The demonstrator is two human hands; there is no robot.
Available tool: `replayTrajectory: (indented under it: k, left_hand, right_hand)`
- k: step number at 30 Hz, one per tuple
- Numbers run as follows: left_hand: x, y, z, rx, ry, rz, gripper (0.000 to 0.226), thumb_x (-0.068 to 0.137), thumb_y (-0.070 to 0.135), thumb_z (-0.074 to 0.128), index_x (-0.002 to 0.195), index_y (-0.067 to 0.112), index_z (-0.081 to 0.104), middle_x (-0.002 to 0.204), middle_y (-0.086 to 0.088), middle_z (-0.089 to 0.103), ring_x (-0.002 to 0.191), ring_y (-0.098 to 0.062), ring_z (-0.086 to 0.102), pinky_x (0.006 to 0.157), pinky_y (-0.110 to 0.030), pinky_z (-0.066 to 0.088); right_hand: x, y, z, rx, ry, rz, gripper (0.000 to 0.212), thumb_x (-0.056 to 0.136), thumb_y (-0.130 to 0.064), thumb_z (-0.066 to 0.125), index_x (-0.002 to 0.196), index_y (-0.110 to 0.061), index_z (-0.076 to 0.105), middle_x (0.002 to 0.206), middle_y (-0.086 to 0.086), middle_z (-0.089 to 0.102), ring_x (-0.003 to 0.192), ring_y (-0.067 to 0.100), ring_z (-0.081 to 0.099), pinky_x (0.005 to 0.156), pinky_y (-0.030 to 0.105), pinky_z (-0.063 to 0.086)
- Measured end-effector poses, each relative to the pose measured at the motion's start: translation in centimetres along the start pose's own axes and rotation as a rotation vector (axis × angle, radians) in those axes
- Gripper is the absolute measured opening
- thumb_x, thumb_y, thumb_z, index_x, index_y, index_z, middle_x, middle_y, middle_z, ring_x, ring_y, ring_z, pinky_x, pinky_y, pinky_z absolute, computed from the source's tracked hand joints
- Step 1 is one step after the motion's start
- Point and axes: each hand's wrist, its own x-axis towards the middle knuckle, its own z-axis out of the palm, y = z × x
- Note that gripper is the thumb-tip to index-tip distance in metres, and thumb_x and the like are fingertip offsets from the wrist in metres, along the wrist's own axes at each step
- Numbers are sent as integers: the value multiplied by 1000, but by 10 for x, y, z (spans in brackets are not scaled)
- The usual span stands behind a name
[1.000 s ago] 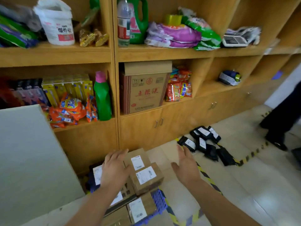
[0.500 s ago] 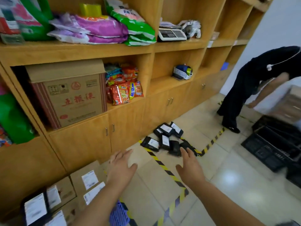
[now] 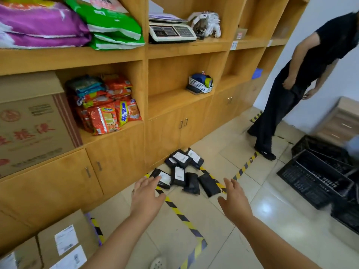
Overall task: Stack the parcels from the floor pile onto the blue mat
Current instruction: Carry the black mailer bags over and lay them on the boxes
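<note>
Both hands reach forward, empty, toward the pile of black parcels [image 3: 183,172] lying on the floor against the cabinet base, across a striped tape line [image 3: 179,212]. The left hand [image 3: 146,198] has its fingers straight and spread, its tips near the nearest labelled parcel [image 3: 162,178]; whether they touch it I cannot tell. The right hand [image 3: 234,200] is likewise flat and wide, near the pile's right edge. Cardboard boxes [image 3: 64,243] sit near left; the blue mat is barely visible, if at all. To do this well, I would gather a few flat parcels between both palms, labels up, squaring their edges before lifting so none slips out.
</note>
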Motion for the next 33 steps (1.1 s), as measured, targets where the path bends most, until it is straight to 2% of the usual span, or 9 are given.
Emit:
replayTrajectory:
  k: [11, 18, 22, 25, 33]
  left_hand:
    - [187, 91, 52, -4, -120, 138, 58, 92, 33, 51, 146, 25, 31, 150, 7, 32, 141, -16, 15, 114, -31, 20]
    - [261, 133, 96, 33, -213, 144, 60, 92, 32, 51, 147, 27, 27, 153, 6, 27, 141, -16, 20, 114, -35, 25]
    - [295, 148, 131, 19, -225, 82, 64, 91, 31, 52, 148, 24, 25, 154, 5, 26, 139, -16, 26, 112, -36, 29]
    - [321, 165, 163, 21, -218, 20, 65, 91, 30, 53, 149, 24, 23, 154, 4, 24, 139, -16, 26, 112, -35, 29]
    - [391, 232, 272, -47, -144, -228, 63, 91, 24, 54, 148, 21, 26, 151, -1, 30, 137, -17, 31, 110, -33, 33]
  right_hand:
    - [164, 23, -38, 7, 16, 82, 62, 97, -28, 47, 150, -21, 16, 156, 3, 16, 140, 22, 26, 110, 32, 30]
    - [244, 59, -42, 23, -4, 116, 62, 97, -29, 48, 150, -20, 16, 156, 3, 19, 140, 22, 26, 112, 32, 29]
    - [299, 95, -36, 29, -53, 111, 63, 96, -31, 50, 150, -19, 18, 154, 2, 23, 138, 22, 29, 109, 33, 33]
    - [348, 125, -33, 37, -104, 92, 62, 96, -24, 49, 149, -19, 20, 152, 2, 26, 135, 22, 32, 107, 32, 36]
    - [502, 221, -40, -38, -252, -103, 59, 96, -25, 47, 148, -15, 22, 150, 5, 27, 133, 23, 34, 103, 32, 38]
